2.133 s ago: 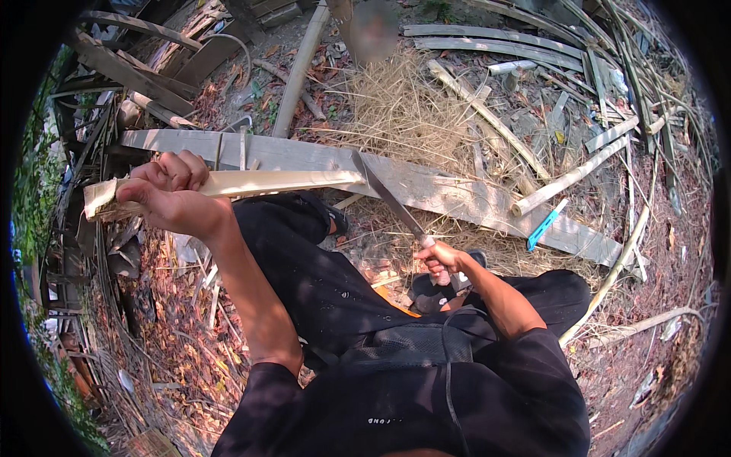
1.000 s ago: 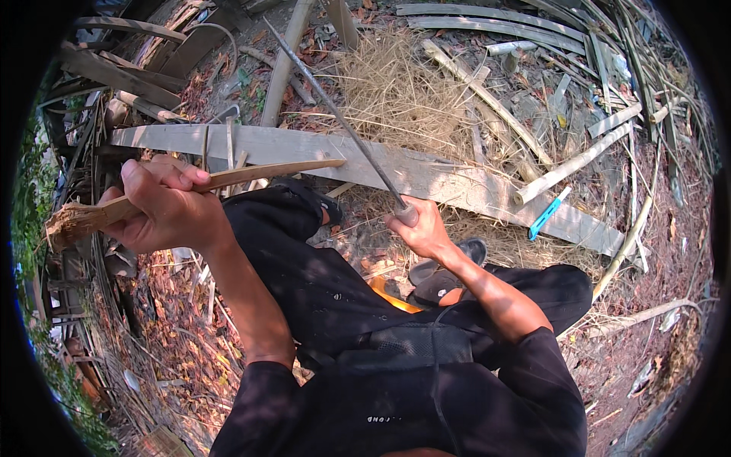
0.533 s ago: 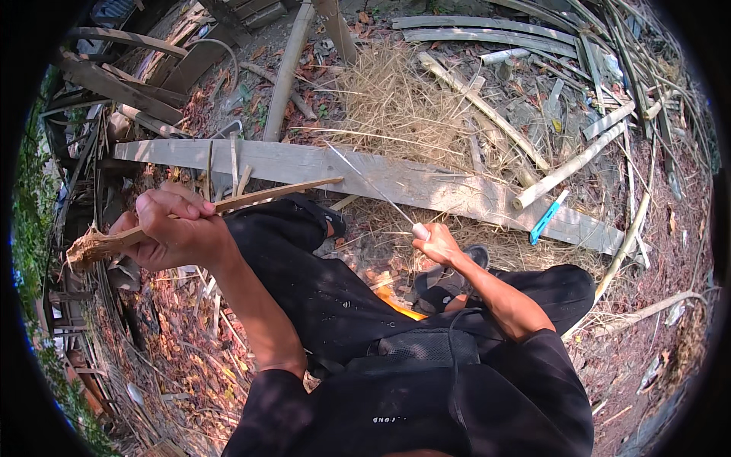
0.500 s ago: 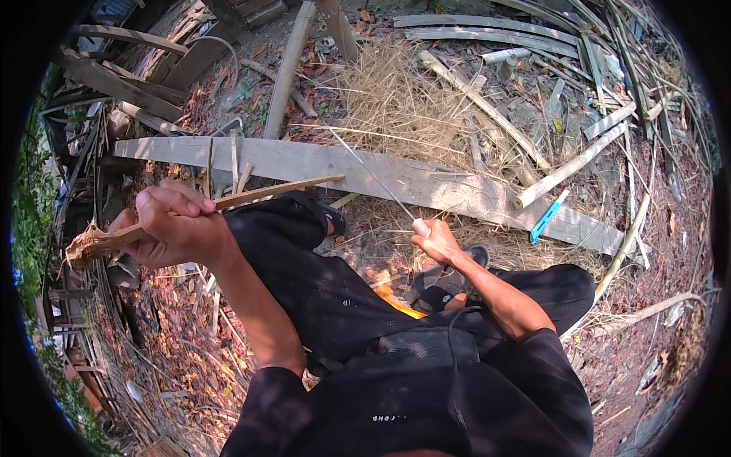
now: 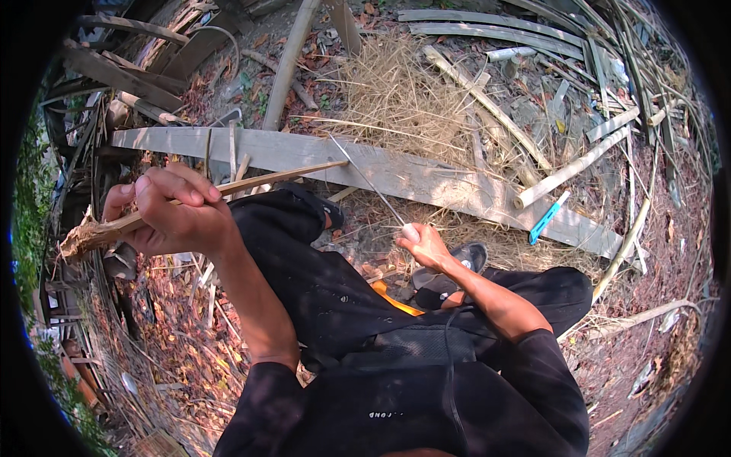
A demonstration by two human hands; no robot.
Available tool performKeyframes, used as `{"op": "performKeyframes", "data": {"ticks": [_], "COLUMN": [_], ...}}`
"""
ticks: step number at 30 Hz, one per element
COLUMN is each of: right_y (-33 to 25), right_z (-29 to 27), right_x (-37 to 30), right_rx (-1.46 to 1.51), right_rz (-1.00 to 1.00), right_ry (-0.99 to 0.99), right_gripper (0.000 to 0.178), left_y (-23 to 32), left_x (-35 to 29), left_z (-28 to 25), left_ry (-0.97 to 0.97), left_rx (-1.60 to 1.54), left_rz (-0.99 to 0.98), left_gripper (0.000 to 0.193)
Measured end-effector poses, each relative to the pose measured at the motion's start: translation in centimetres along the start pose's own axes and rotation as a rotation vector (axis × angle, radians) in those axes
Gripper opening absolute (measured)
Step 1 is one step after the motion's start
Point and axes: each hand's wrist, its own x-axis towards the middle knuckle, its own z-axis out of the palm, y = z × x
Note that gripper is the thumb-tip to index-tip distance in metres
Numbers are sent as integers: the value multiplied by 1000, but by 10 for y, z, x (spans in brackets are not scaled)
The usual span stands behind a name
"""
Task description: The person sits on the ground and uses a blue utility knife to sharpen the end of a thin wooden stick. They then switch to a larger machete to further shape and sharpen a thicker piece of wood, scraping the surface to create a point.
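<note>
My left hand [image 5: 171, 209] is closed around a thin wooden stick [image 5: 266, 177], held out to the left. The stick's near end is thick and frayed, and its other end tapers to the right. My right hand [image 5: 426, 245] grips the pale handle of a long knife [image 5: 371, 184], its narrow blade pointing up and left. In the picture the stick's tip meets the blade; I cannot tell whether they touch. Both are over a long grey wooden plank [image 5: 449, 190] lying across the ground beyond my crossed legs.
A blue utility knife [image 5: 548, 219] lies on the plank's right part. Dry straw shavings [image 5: 396, 91] are heaped beyond it. Pale poles [image 5: 571, 166] and long slats [image 5: 487, 29] lie at the right and back. Stacked boards [image 5: 126, 80] stand at the far left.
My right hand and the knife have shifted slightly left and down, bringing the blade to the stick's tip. The left hand has tilted slightly, with its fingers regripped around the stick.
</note>
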Motion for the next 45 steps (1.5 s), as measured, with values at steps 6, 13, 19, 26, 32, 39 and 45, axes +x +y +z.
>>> {"op": "performKeyframes", "data": {"ticks": [6,13,19,26,32,39,45], "right_y": [-58,-7,62,63,27,-76,32], "right_z": [-17,8,4,-10,-17,-38,29], "right_x": [-5,14,34,28,22,3,2], "right_rx": [48,-162,-263,-217,-57,293,-75], "right_rz": [-149,87,280,86,44,-254,194], "right_ry": [142,-50,-16,82,183,291,147], "right_gripper": [26,33,43,39,35,21,30], "left_y": [0,0,0,2,-10,-10,-4], "left_x": [2,-3,-3,15,8,-3,-10], "left_z": [-10,-11,-25,-27,-33,-27,-4], "left_ry": [-52,-60,-63,-285,-63,-302,-159], "left_rx": [-15,31,-84,-79,68,-245,-17], "left_rz": [5,26,2,-349,-374,-310,-231], "left_gripper": [15,15,20,52,67,77,70]}}
